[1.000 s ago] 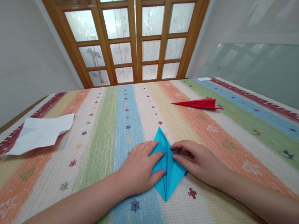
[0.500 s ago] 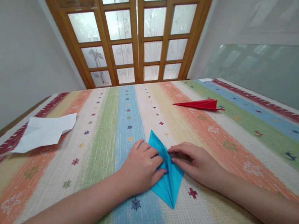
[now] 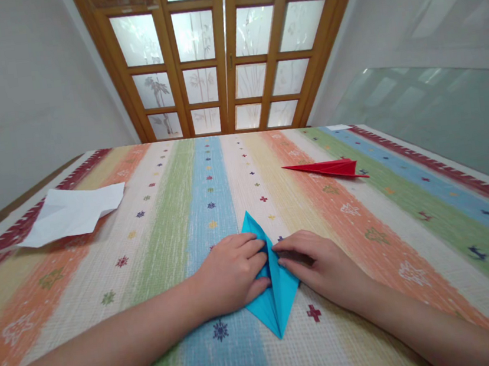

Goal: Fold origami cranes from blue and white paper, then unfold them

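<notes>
I'm keeping both hands on a blue folded paper (image 3: 286, 285), which is lying near the middle of the striped, cloth-covered table (image 3: 158, 241), a bit R of the blue stripe. It's forming a long diamond, approx., w/ one tip pointing to the far side & the other pointing near, toward me; a fold is standing up along its middle.

My L hand (image 3: 238, 273) is resting over the paper's left side, fingers bent & slightly apart, tips reaching the foot of that raised fold, thumb sitting on the near part. My R hand (image 3: 319, 260) is coming in from the right, w/ thumb & forefinger touching the paper just R of the fold, tips near each other, a gap showing behind them; can't tell if they're actually pinching it.

Farther off to the right, a red folded paper (image 3: 327, 168) is lying w/ its thin point facing left. Over on the far left, a creased white sheet (image 3: 74, 213) is lying w/ some edges lifting. Beyond the table's far edge, wood-framed doors w/ glass panes (image 3: 220, 37) are standing.
</notes>
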### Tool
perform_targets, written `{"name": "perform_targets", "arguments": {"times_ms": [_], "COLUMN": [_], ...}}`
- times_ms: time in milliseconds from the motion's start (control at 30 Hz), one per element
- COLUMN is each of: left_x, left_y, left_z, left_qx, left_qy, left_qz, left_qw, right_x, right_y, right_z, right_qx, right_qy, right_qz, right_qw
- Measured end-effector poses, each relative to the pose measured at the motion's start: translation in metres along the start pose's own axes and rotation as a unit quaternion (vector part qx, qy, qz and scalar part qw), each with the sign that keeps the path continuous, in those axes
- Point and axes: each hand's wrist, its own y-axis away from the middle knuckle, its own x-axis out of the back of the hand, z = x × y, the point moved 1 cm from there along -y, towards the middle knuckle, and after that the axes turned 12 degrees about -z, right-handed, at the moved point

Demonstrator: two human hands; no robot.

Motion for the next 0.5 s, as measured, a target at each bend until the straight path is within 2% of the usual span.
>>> {"name": "perform_targets", "arguments": {"times_ms": [367,500], "left_x": [-0.0024,-0.0035], "left_y": [0.0014,0.0031], "left_z": [-0.0014,-0.0018], "left_qx": [0.100,0.121], "left_qy": [0.031,0.038], "left_qz": [-0.037,-0.034], "left_qw": [0.994,0.991], "right_x": [0.0003,-0.0017], "right_y": [-0.0011,-0.0004], "right_z": [-0.0045,-0.0045], "right_qx": [0.046,0.065], "right_qy": [0.046,0.079], "right_qz": [-0.012,-0.016], "right_qw": [0.998,0.995]}}
